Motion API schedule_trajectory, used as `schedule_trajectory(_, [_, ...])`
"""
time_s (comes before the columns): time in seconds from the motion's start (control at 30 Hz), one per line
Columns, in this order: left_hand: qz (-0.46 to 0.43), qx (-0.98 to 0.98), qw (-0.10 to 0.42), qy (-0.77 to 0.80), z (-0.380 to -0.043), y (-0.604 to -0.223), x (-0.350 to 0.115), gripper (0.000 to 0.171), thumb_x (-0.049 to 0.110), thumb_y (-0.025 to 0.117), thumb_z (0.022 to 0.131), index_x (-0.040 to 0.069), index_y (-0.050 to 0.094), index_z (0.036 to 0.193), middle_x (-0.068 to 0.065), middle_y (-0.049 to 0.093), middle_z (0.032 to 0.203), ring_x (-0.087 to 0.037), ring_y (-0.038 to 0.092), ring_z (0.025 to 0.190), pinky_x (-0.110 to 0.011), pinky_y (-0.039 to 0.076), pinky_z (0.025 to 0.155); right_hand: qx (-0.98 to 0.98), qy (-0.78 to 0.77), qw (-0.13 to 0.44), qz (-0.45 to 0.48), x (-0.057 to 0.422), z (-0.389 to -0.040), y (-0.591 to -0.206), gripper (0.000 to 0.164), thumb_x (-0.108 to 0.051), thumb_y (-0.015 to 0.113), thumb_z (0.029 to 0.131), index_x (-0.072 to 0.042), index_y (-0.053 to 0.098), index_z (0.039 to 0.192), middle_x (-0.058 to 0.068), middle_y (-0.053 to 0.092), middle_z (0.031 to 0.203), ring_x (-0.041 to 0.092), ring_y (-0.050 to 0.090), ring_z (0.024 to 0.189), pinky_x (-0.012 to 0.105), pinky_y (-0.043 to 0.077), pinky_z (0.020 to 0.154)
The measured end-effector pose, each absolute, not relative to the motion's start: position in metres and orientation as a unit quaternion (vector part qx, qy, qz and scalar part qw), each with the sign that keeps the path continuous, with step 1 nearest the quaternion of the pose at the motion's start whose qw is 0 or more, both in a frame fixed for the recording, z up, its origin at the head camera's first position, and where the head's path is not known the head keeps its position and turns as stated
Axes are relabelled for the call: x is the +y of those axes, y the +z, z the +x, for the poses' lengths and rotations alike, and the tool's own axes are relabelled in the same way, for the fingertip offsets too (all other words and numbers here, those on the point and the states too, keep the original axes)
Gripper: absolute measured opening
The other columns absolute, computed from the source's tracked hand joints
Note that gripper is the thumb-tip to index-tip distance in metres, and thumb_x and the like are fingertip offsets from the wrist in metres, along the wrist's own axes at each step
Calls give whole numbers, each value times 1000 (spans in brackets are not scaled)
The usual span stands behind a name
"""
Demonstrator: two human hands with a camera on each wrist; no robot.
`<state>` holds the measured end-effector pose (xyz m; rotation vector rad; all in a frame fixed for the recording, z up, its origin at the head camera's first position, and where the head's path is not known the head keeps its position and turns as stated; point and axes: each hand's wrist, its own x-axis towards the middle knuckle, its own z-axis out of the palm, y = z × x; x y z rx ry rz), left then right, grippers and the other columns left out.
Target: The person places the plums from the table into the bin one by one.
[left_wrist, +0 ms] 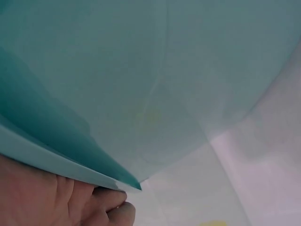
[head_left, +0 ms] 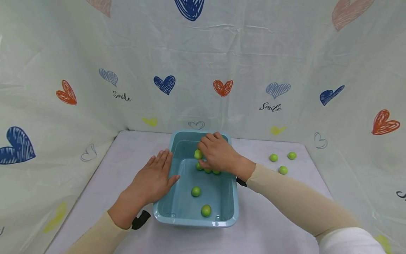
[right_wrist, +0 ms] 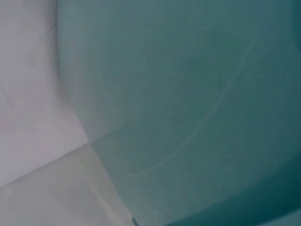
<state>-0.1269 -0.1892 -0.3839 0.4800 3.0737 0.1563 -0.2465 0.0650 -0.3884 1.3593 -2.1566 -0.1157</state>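
Observation:
A light-blue plastic basin (head_left: 196, 223) stands on the table with several small round green limes inside. My left hand (head_left: 153, 178) rests on the basin's left rim, its fingers straight; in the left wrist view part of that hand (left_wrist: 56, 200) lies against the rim's underside. Over the far right part of the basin, my right hand (head_left: 219, 153) pinches a lime (head_left: 198, 154) between fingers and thumb. Just below that hand several limes lie close together, partly hidden. Two others, a lime (head_left: 196, 191) and a nearer lime (head_left: 206, 211), sit apart on the basin floor. The right wrist view shows only the basin's outer wall (right_wrist: 178, 94).
Three limes (head_left: 283, 170) lie on the white table (head_left: 266, 215) to the right of the basin, beyond my right forearm. A white curtain (head_left: 196, 53) printed with hearts hangs behind the table and at both sides.

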Motion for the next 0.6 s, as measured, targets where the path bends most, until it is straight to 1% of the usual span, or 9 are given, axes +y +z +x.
schedule_trajectory(0.1, [152,987,8,47,-126,-385,-188,80,45,55,109,-10,30,161,-28,28,170,-43,26,159,-60,27,128,-810,-42,277,515,62,-244,-393,33,-43,72,95,-11,62,97,4,59,91,23,53,88,40,44,78])
schedule_trajectory(0.33, [158,986,-11,48,-125,-387,-186,79,45,57,108,-11,34,159,-29,31,168,-44,31,157,-60,30,126,-812,-73,266,514,58,-241,-403,31,-44,68,96,-14,62,93,2,57,88,21,50,82,36,40,75])
schedule_trajectory(0.6, [159,986,-9,54,-125,-387,-186,79,45,57,108,-10,33,160,-29,30,168,-44,30,157,-60,30,126,-824,-79,231,511,57,-240,-413,34,-48,70,96,-14,62,96,2,58,90,22,52,86,38,43,77])
